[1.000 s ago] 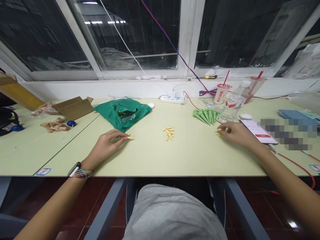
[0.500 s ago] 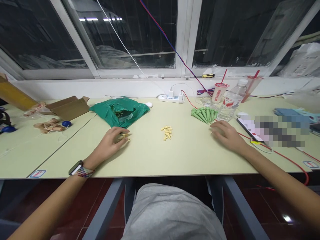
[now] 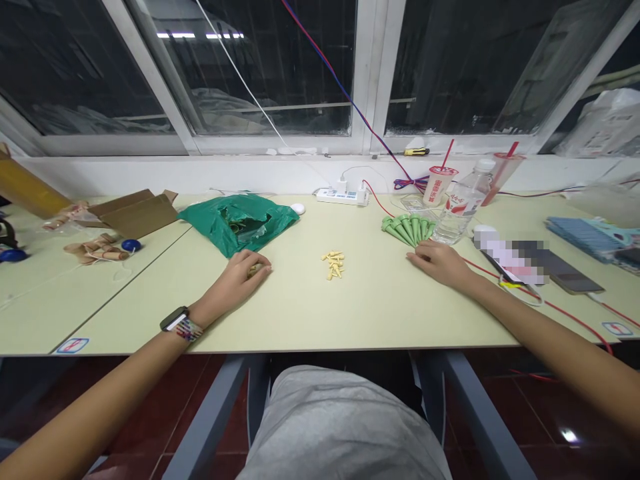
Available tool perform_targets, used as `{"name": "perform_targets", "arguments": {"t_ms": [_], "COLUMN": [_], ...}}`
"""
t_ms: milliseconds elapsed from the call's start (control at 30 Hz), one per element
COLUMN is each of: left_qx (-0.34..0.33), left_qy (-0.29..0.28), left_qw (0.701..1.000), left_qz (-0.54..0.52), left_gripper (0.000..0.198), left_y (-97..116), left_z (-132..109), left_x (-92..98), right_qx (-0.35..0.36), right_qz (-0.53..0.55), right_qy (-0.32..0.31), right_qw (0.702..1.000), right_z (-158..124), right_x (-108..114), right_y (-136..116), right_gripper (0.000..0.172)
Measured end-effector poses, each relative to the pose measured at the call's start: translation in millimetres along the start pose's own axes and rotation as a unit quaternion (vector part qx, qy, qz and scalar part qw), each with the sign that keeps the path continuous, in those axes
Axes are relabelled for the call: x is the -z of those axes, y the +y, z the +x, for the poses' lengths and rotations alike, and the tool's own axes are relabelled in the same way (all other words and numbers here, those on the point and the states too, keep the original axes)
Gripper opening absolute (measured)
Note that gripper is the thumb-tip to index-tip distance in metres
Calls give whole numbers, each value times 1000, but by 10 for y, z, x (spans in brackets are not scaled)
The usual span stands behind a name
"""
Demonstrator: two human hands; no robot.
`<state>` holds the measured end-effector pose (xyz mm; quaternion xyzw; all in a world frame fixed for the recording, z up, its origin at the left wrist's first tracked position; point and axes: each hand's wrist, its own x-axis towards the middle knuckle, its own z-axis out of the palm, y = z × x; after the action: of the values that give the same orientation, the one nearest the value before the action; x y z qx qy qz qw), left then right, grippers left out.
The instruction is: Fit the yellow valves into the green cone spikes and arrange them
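My left hand (image 3: 249, 272) lies on the table with its fingers curled round some small yellow pegs (image 3: 254, 270), mostly hidden under the fingers. To its right, near the table's middle, is a loose pile of similar yellow pegs (image 3: 334, 264) with pointed ends. My right hand (image 3: 437, 262) rests with curled fingers just below the pointed tips of several green cone-shaped spikes (image 3: 410, 229), fanned out with their wide heads away from me. Whether its fingertips grip anything is hidden.
A torn green plastic bag (image 3: 210, 223) lies beyond my left hand. At left are a cardboard box (image 3: 135, 212) and wooden pieces with a blue ball (image 3: 131, 246). At right stand a water bottle (image 3: 460, 203) and drink cups; phones (image 3: 573, 267) lie with red cables. A power strip (image 3: 343, 196) sits behind.
My left hand has moved slightly right, and its fingers have closed over the yellow pegs. My right hand has shifted a little left, its fingers more curled under the green spikes' tips.
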<state>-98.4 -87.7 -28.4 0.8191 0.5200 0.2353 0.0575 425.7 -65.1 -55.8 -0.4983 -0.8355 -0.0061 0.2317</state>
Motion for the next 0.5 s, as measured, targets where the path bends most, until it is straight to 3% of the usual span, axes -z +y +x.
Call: {"name": "perform_targets", "arguments": {"t_ms": [133, 233, 500], "left_qx": [-10, -39, -143], "left_qy": [23, 22, -30], "left_qw": [1000, 999, 988], "left_qz": [-16, -5, -44], "left_gripper": [31, 28, 30], "left_y": [70, 252, 954], "left_z": [25, 60, 475], "left_x": [13, -32, -341], "right_qx": [2, 2, 20], "right_qz": [-5, -1, 37], "right_qy": [-6, 5, 203], "right_qw": [1000, 1000, 978], "right_z": [37, 30, -14], "right_x": [0, 13, 52], "right_y": [16, -4, -8], "right_gripper": [47, 47, 42]}}
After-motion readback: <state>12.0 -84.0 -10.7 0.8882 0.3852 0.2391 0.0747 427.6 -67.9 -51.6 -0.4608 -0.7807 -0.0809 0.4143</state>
